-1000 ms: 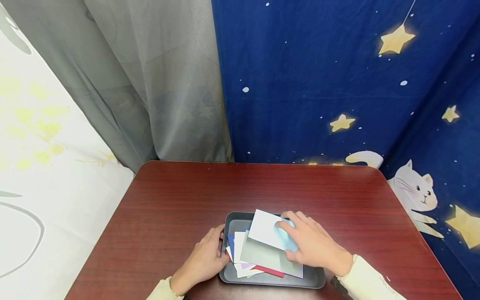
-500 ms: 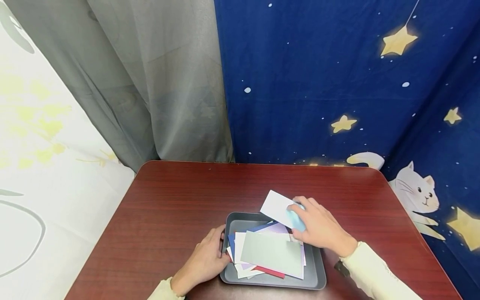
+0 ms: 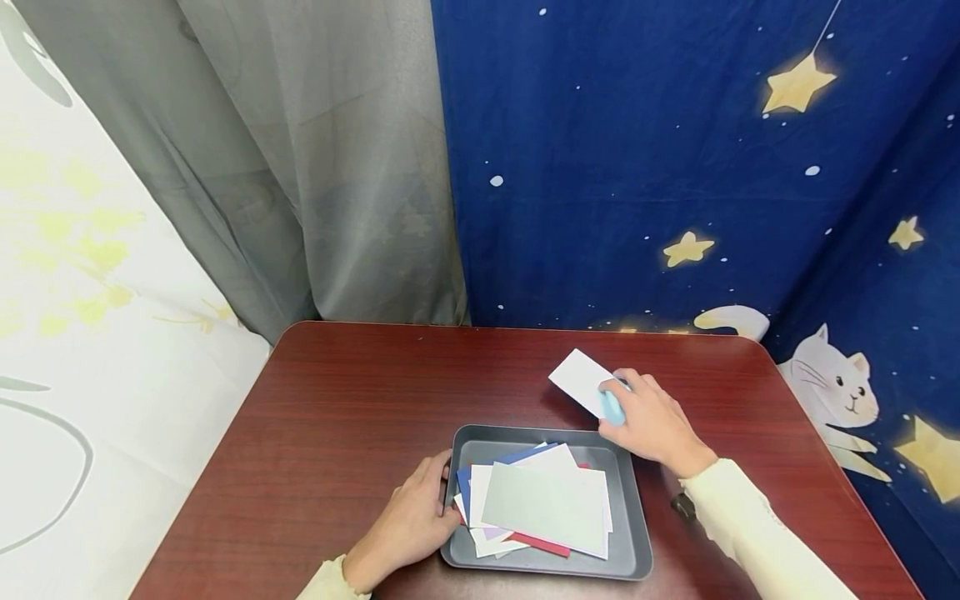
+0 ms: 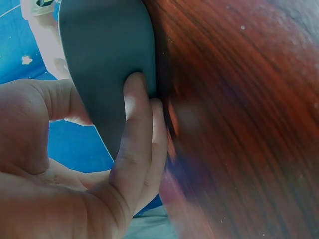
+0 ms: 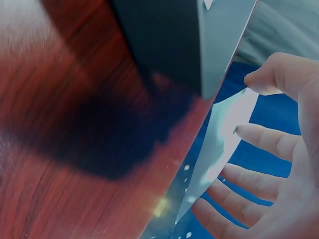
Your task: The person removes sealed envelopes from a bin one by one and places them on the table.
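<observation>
My right hand [image 3: 648, 421] pinches a white card [image 3: 577, 375] with a light blue patch, beyond the back right of the grey tray [image 3: 630, 542]. In the right wrist view, thumb and fingertips hold the card [image 5: 217, 144] by its edges, up off the table. My left hand [image 3: 412, 512] grips the tray's left side; the left wrist view shows fingers [image 4: 134, 134] against the outer wall and the thumb at the rim. Inside the tray lies a loose pile of cards, a pale grey-green one [image 3: 547, 508] on top, with white, blue, red and lilac edges [image 3: 536, 543] showing beneath.
The tray stands near the front of the reddish-brown wooden table [image 3: 360, 400]. Behind the table hang a grey curtain [image 3: 360, 167] and a blue star-printed curtain [image 3: 585, 167]. A dark strap-like piece [image 3: 684, 505] shows under the right sleeve.
My right hand has lifted the white card from over the pile and carried it back and right, past the tray's far rim. The left hand and tray stay put.
</observation>
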Demonstrator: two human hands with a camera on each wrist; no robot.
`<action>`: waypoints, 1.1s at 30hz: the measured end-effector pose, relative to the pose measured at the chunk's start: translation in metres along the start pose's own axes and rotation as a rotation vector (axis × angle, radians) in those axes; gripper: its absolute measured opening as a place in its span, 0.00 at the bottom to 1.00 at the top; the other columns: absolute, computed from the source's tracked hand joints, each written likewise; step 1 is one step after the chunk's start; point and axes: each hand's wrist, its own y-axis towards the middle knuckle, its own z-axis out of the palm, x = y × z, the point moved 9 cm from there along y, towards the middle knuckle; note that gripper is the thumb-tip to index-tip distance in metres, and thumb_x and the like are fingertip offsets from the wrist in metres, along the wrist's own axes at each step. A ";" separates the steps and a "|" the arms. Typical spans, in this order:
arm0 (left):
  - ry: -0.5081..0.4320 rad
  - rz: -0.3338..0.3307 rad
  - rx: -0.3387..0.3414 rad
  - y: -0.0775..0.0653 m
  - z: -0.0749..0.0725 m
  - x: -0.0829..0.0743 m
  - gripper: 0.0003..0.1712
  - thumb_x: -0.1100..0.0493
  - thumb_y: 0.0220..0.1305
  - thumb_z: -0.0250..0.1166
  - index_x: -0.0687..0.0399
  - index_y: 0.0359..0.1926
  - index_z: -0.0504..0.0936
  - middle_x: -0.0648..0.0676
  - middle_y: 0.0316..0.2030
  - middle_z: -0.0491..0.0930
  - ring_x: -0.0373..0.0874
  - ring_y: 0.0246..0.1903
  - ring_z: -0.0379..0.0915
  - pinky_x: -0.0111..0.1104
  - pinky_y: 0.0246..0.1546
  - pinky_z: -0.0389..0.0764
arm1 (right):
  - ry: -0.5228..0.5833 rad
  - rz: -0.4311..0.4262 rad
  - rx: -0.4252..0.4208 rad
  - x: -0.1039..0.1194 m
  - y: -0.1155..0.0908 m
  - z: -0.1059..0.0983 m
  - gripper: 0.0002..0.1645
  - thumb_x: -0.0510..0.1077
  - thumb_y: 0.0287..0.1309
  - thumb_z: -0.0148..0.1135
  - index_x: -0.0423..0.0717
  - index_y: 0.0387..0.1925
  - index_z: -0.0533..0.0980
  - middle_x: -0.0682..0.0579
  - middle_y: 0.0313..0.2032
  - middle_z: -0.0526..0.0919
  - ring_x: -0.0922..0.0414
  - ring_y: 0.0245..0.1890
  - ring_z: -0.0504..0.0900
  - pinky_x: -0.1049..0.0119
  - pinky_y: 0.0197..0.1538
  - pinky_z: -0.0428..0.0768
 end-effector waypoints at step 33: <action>0.016 -0.001 -0.007 0.000 0.001 0.000 0.41 0.62 0.48 0.68 0.62 0.67 0.67 0.49 0.46 0.75 0.40 0.36 0.72 0.38 0.35 0.74 | -0.061 0.403 0.220 -0.071 0.014 0.054 0.45 0.65 0.60 0.56 0.35 0.66 0.65 0.28 0.52 0.68 0.34 0.43 0.70 0.38 0.37 0.76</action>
